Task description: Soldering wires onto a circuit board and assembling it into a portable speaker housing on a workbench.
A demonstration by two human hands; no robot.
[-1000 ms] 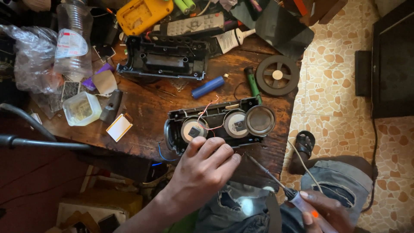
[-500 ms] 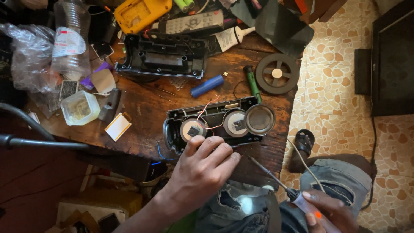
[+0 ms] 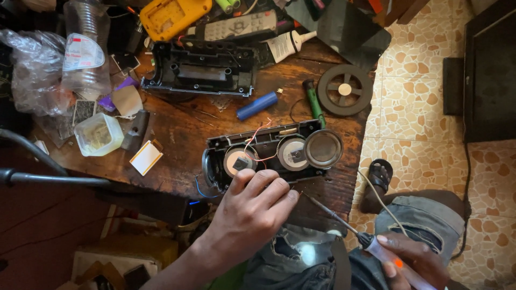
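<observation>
- Iron (image 3: 344, 224) first, since it sits nearest us: our right hand (image 3: 411, 260) is closed round its handle below the speaker (image 3: 271, 156), over our knee, and the thin shaft slants up and left, its tip just off the speaker's near edge.
- We judge the iron's tip the main hazard: it points toward the fingertips (image 3: 285, 197) of our left hand (image 3: 252, 215), and a small slip could bring it against skin or the plastic case.
- Left hand next: it rests on the speaker's near left edge with fingers curled over it, pressing rather than clasping; we cannot tell whether the thumb hooks under it.
- Speaker itself lies at the table's near right part, open side up, long axis running left to right and tilted slightly, its right end a little farther from us. Two round drivers and a loose round cap at the right end face upward.
- Thin red and white wires (image 3: 258, 140) loop over the speaker's middle; we think a careless pass of the iron could snag or scorch them.
- The speaker's right end sits near the table (image 3: 344, 188) edge, so a hard push from our left hand could nudge it toward the floor.
- Beyond the speaker lie a blue cell (image 3: 257, 106), a green pen (image 3: 313, 102) and a black shell (image 3: 201, 70), all well apart from it.
</observation>
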